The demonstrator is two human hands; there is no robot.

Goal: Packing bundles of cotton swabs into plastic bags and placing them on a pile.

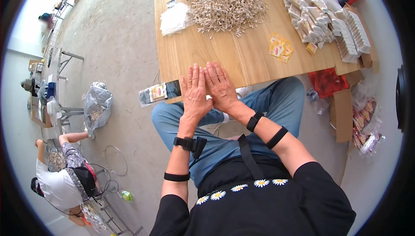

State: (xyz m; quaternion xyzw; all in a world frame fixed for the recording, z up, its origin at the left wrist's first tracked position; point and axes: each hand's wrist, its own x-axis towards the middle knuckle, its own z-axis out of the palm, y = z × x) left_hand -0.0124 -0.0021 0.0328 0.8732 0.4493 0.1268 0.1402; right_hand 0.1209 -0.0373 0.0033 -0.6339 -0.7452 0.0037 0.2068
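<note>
My left hand (194,95) lies palm down at the near edge of the wooden table (216,48), its fingers stretched forward. Close beside it my right hand (221,90) rests flat in the same way, the thumbs near each other. Neither shows anything held; what lies under the palms is hidden. Just left of my left hand, a clear pack of cotton swabs (151,94) with a yellow and red label juts past the table edge. A flat black piece (173,89) lies between that pack and my fingers. Farther off is a large heap of loose cotton swabs (229,9).
White plastic bags (175,19) lie left of the heap. Yellow label cards (281,48) are scattered to the right. Stacked swab packs (313,17) fill the far right, near a cardboard box (341,115). On the left, a person (60,182) bends beside a grey bag (97,102).
</note>
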